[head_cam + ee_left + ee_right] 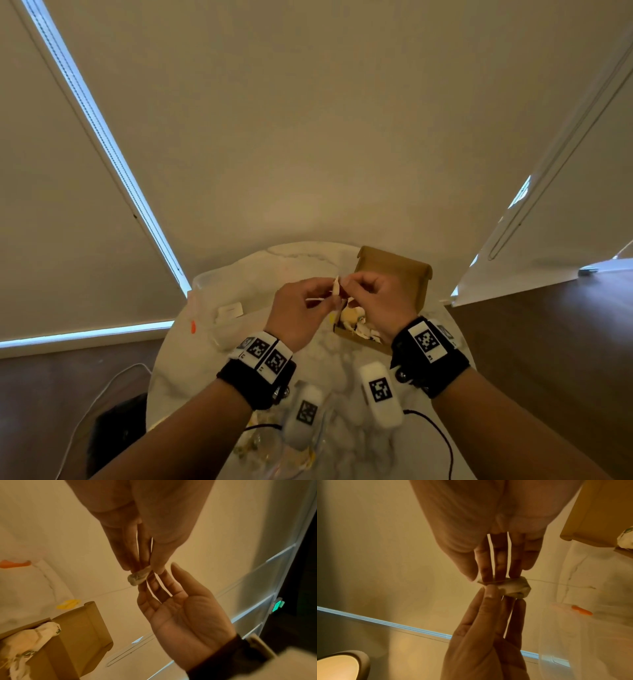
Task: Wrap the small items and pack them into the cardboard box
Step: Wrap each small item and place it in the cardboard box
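Note:
Both hands meet in the air above the table, just in front of the open cardboard box (394, 270). Between them is a small item wrapped in pale paper (337, 289) (137, 578) (511, 587). My left hand (327, 299) (140, 568) pinches it with thumb and fingertips. From the other side, my right hand (346, 284) (488, 577) pinches the paper's edge with long, nearly straight fingers. The box (77, 628) holds several paper-wrapped bundles (356, 320) (25, 639), and its lid stands up at the back.
The round marble table (191, 370) carries a clear plastic tub (212, 284) at the left, with an orange piece (193, 327) beside it. Two white tagged devices (380, 394) with black cables and a crumpled clear bag (267, 442) lie near me. Roller blinds hang behind.

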Demonstrator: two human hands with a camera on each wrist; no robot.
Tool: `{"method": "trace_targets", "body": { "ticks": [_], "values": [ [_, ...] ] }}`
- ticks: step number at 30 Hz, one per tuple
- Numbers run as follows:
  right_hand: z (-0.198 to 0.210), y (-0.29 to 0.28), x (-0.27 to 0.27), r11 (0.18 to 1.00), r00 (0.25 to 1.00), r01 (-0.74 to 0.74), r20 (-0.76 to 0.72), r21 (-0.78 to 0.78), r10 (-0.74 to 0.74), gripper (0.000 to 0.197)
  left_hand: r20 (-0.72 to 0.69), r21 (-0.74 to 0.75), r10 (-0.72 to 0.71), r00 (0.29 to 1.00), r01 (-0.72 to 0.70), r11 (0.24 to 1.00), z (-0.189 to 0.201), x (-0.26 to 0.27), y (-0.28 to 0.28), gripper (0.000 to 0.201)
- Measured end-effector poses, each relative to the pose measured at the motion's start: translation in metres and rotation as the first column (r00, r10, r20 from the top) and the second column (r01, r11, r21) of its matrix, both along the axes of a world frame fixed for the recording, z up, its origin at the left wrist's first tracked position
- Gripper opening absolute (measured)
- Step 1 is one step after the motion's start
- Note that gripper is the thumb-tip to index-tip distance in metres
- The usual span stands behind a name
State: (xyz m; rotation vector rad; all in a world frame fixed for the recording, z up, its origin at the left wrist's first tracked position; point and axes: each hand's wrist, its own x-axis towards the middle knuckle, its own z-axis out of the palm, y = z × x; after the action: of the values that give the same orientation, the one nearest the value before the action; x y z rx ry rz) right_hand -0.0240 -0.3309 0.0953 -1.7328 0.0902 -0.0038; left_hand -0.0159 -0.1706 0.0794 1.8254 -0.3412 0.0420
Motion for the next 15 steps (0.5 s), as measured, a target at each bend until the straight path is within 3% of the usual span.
{"method": "trace_targets", "body": {
  "ticks": [4, 10, 15],
  "values": [
    [0.005, 0.001, -0.001, 0.997, 1.0, -0.03, 0.004, 0.073, 0.029, 0.022, 0.012, 0.041, -0.041, 0.999, 0.04, 0.998, 0.013, 0.006, 0.005, 0.014],
    [0.009, 0.003, -0.004, 0.999, 0.996, -0.015, 0.086, -0.051, 0.019, 0.002, -0.152, -0.065, -0.096, 0.984, 0.087, 0.994, 0.023, 0.014, 0.006, 0.023],
    [0.008, 0.005, -0.006, 0.992, 0.994, 0.008, 0.107, -0.122, 0.005, 0.007, -0.172, -0.075, -0.156, 0.973, 0.145, 0.987, 0.027, 0.012, 0.005, 0.018]
  ]
}}
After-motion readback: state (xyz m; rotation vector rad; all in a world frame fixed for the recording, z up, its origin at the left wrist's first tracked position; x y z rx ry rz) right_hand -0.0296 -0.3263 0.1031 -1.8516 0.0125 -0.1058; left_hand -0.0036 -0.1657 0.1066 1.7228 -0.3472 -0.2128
